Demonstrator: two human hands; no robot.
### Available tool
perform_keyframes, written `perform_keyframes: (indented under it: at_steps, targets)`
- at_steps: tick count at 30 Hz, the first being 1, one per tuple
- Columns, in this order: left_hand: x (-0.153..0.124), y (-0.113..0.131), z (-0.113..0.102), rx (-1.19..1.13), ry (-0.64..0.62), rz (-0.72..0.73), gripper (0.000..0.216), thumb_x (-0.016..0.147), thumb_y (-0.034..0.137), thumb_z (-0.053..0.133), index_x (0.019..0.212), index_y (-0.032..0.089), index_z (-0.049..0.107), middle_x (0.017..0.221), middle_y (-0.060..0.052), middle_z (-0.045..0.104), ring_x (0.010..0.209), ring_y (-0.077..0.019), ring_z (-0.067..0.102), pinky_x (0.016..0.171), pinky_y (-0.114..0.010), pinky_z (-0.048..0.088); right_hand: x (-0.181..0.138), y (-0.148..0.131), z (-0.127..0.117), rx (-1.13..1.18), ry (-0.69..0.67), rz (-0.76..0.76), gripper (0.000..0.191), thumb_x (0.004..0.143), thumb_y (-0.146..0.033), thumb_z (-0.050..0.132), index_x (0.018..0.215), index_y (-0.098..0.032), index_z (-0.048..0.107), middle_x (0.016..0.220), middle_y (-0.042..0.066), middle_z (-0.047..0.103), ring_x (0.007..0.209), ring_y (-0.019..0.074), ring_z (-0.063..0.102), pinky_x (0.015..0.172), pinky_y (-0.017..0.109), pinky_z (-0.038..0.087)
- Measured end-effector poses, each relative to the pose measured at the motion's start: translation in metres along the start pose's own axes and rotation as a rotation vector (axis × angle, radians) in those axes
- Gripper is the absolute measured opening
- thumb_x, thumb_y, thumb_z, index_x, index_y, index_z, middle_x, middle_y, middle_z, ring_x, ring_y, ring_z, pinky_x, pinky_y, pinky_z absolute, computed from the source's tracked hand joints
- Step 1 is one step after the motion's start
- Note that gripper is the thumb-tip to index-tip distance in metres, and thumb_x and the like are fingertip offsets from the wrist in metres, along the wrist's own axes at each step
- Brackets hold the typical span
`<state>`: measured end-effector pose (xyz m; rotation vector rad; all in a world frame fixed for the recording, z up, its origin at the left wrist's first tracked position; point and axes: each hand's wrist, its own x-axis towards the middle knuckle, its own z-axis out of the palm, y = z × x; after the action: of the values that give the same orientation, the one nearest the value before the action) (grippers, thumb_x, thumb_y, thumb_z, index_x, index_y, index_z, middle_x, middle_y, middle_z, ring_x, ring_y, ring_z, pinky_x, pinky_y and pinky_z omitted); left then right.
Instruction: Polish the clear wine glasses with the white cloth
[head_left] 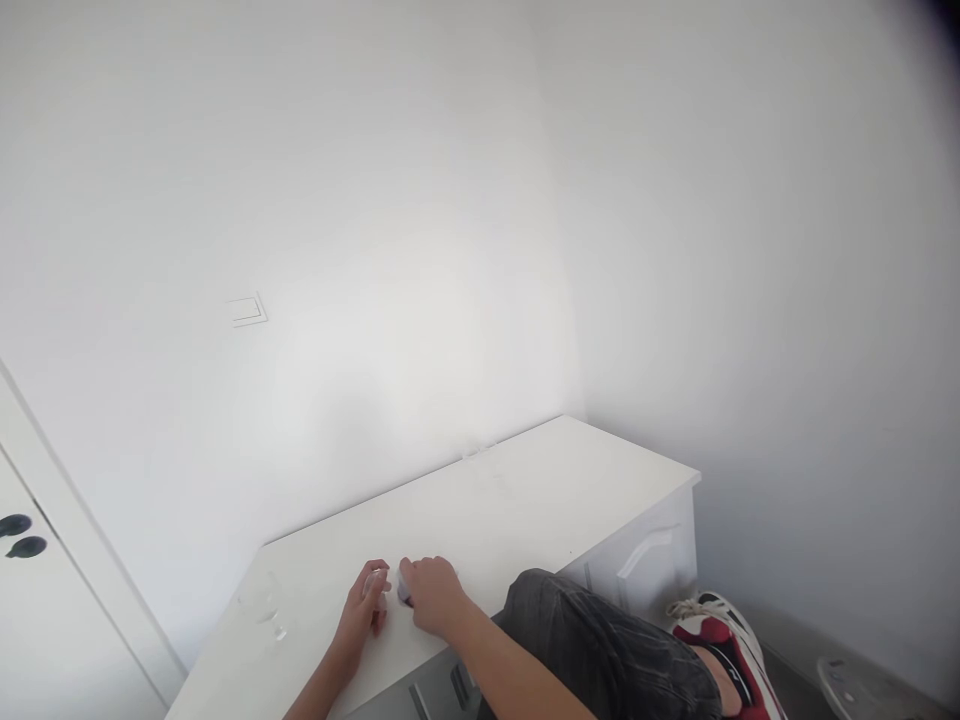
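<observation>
Both my hands rest close together on the top of a white dresser (517, 500), near its front edge. My left hand (365, 605) has its fingers curled, fingertips towards the right hand. My right hand (431, 592) is curled over a small grey-white object (404, 590) that I cannot make out; only a sliver of it shows between the two hands. My raised knee in dark grey jeans (600, 640) is just right of the hands.
A clear glass (262, 600) stands on the dresser left of my hands, another faint clear item (474, 452) at the back edge. White walls meet in a corner behind. A wall switch (247, 311), a white cupboard door (30, 600) left, a red-white sneaker (720, 640) right.
</observation>
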<state>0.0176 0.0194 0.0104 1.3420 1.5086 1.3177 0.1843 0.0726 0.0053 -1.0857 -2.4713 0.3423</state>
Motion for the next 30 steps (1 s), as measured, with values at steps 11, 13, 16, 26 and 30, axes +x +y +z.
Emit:
perform_keyframes:
  at_steps: [11, 13, 16, 26, 30]
  targets:
    - [0.008, -0.014, 0.003, 0.009, 0.034, 0.003, 0.051, 0.078, 0.069, 0.057, 0.101, 0.023, 0.055, 0.079, 0.001, 0.063, 0.036, -0.0079, 0.042, 0.039, -0.022, 0.031, 0.000, 0.001, -0.008, 0.108, -0.064, 0.085, 0.043, 0.062, -0.019, 0.066, 0.105, -0.018, 0.060, 0.095, 0.011, 0.070, 0.084, 0.0275, 0.068, 0.065, 0.031, 0.047]
    - [0.009, -0.017, 0.002, 0.024, 0.076, -0.013, 0.051, 0.079, 0.069, 0.054, 0.101, 0.023, 0.054, 0.082, 0.000, 0.064, 0.035, -0.0072, 0.040, 0.038, -0.022, 0.030, -0.002, -0.002, -0.008, -0.014, -0.006, -0.016, 0.049, 0.064, -0.015, 0.062, 0.112, -0.019, 0.057, 0.094, 0.011, 0.070, 0.085, 0.0281, 0.068, 0.069, 0.034, 0.047]
    - [0.008, -0.016, -0.002, 0.010, 0.044, 0.016, 0.049, 0.083, 0.066, 0.052, 0.107, 0.024, 0.057, 0.094, -0.002, 0.065, 0.038, -0.0060, 0.041, 0.040, -0.022, 0.032, -0.001, -0.003, -0.011, 0.148, -0.030, 0.112, 0.037, 0.066, -0.024, 0.065, 0.102, -0.018, 0.060, 0.093, 0.011, 0.070, 0.083, 0.0279, 0.068, 0.064, 0.032, 0.047]
    - [0.010, -0.019, -0.001, 0.042, 0.076, -0.006, 0.048, 0.085, 0.067, 0.049, 0.104, 0.023, 0.057, 0.090, -0.001, 0.062, 0.036, -0.0045, 0.038, 0.038, -0.021, 0.027, 0.001, -0.002, -0.004, 0.056, -0.027, 0.034, 0.042, 0.067, -0.021, 0.065, 0.108, -0.019, 0.057, 0.093, 0.009, 0.070, 0.080, 0.0264, 0.068, 0.061, 0.029, 0.044]
    - [0.006, -0.012, -0.002, -0.019, 0.030, -0.021, 0.049, 0.084, 0.067, 0.052, 0.106, 0.023, 0.058, 0.095, -0.002, 0.062, 0.041, -0.0063, 0.045, 0.042, -0.023, 0.036, 0.000, -0.005, -0.004, -0.087, -0.002, -0.026, 0.047, 0.069, -0.018, 0.062, 0.116, -0.017, 0.054, 0.092, 0.012, 0.070, 0.079, 0.0283, 0.068, 0.064, 0.033, 0.046]
